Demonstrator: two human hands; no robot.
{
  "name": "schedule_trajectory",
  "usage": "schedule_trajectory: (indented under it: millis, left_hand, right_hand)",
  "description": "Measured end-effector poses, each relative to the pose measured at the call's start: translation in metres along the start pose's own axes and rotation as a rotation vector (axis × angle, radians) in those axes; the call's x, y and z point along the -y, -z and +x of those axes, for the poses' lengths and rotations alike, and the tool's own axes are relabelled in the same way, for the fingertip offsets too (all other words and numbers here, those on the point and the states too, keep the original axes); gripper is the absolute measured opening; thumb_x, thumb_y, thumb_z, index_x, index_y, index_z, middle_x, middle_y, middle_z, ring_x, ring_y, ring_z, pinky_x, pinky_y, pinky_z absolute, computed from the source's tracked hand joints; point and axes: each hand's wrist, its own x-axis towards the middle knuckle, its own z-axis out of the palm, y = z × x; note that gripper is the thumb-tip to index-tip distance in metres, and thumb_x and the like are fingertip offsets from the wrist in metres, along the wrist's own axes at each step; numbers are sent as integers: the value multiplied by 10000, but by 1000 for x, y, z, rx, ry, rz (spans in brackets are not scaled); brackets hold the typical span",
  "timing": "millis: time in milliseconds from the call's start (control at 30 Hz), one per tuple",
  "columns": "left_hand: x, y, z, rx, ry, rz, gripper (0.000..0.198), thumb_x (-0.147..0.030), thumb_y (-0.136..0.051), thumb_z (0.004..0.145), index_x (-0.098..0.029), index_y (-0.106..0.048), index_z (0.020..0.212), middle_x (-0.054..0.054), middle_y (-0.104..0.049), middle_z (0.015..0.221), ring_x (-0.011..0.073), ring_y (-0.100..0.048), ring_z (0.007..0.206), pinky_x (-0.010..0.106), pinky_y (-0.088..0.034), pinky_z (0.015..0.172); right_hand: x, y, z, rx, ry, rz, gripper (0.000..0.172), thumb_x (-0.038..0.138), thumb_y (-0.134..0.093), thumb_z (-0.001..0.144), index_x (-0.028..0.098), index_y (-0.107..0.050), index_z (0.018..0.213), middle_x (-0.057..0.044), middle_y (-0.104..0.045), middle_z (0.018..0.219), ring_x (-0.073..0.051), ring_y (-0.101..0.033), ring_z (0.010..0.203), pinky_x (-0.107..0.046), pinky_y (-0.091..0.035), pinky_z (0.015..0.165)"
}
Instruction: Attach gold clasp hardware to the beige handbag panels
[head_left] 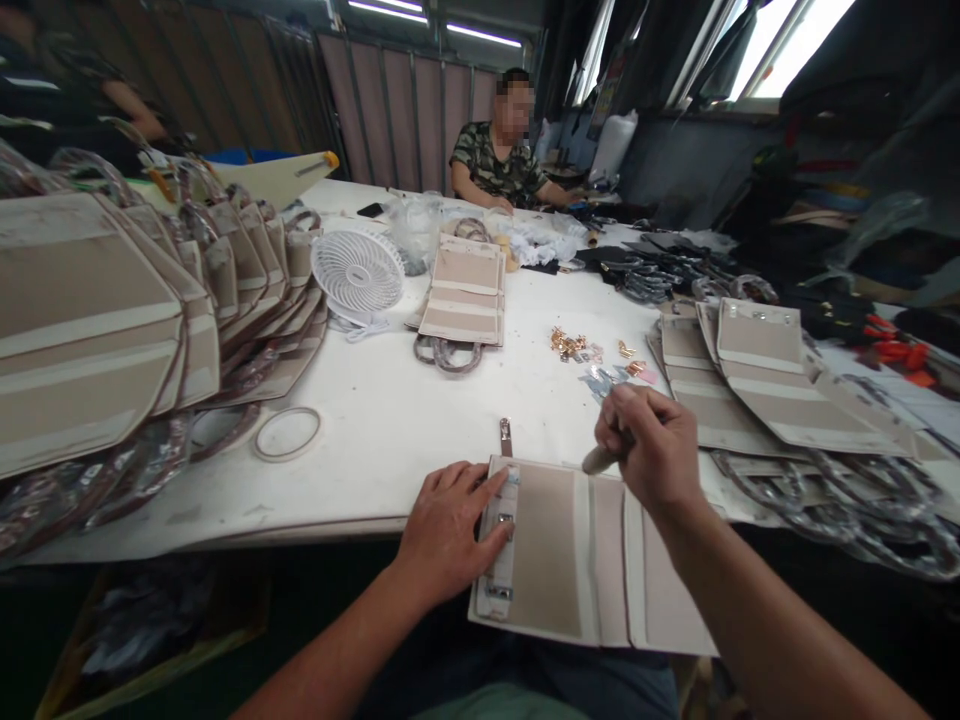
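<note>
Around the unfolded beige panel (551,550) spreads a white table (405,430), with a deep pile of similar pieces (82,310) left of the panel and a lower pile (817,400) right of it. The panel juts over the table's near edge toward the person's lap, its long axis running left to right, its right part passing under the right forearm. From where I stand, the left hand (450,525) is clearly nearer the panel's metal clips (500,594): it lies palm down across the panel's left edge, fingers straight and slightly apart, with no grip that I can see. The right hand (652,440) is a closed fist above the panel's far edge, round a stubby tool (598,460) slanting down and left; whether its tip touches the panel, I cannot tell. A small strap tab (505,436) pokes out beyond the panel's far left corner. The clips line up far to near, crossing the panel's long axis: index finger by the far one, thumb by the middle one, the nearest uncovered.
</note>
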Motion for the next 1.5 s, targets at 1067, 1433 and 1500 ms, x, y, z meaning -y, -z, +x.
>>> schedule_trajectory:
  millis: [1067, 1433, 1500]
  left_hand:
    - [12, 18, 61, 198, 268, -213, 344, -413, -547, 971, -247, -722, 1216, 24, -785, 922, 227, -702, 850, 319, -456, 715]
    - [16, 20, 88, 345, 299, -457, 156, -321, -689, 831, -200, -759, 763, 11, -733, 734, 173, -641, 707, 281, -416, 650]
    - [16, 16, 92, 385, 349, -539, 148, -284, -670, 833, -185, -743, 751, 4, -706, 682, 158, -627, 637, 273, -435, 619]
  right_hand:
    - [-42, -74, -52, -13, 99, 254, 473, 307, -625, 1013, 212, -472, 576, 18, -502, 600, -129, -476, 499, -308, -370, 514]
    - [-41, -70, -50, 25, 100, 293, 441, 288, -629, 1002, 209, -516, 584, 6, -516, 615, -138, -486, 511, -314, -377, 514]
    - [-43, -68, -46, 19, 88, 300, 445, 283, -631, 1004, 206, -507, 584, 9, -510, 618, -132, -482, 509, -305, -371, 505]
